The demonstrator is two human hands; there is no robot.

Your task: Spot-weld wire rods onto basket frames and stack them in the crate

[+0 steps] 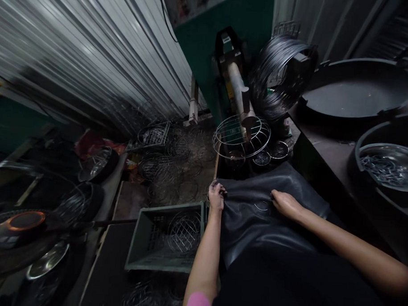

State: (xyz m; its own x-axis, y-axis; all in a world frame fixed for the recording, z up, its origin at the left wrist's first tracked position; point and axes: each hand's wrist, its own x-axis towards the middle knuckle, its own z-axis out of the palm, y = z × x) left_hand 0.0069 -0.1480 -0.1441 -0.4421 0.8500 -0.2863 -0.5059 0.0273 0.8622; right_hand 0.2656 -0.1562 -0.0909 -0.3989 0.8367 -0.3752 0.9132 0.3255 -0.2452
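Note:
My left hand [216,196] is at the left edge of a black, leathery apron [244,230] spread over my lap. Its fingers are curled closed; a thin dark line shows by them, but what they hold is unclear. Over the apron, my right hand [286,204] is closed in a pinch on something too small to make out. Just left of its fingertips shows a thin, bright curved wire [261,207]; I cannot tell whether it touches the fingers. Beyond my hands, a round wire basket guard [220,147] hangs at the machine's cylindrical arm [238,87].
A green crate [168,207] with wire frames stands left of my knees. A coil of wire [276,75] is beside the green machine [201,50]. To the right, a steel bowl [387,168] holds small metal pieces near a large round pan [356,89]. Wire grids [177,147] cover the floor.

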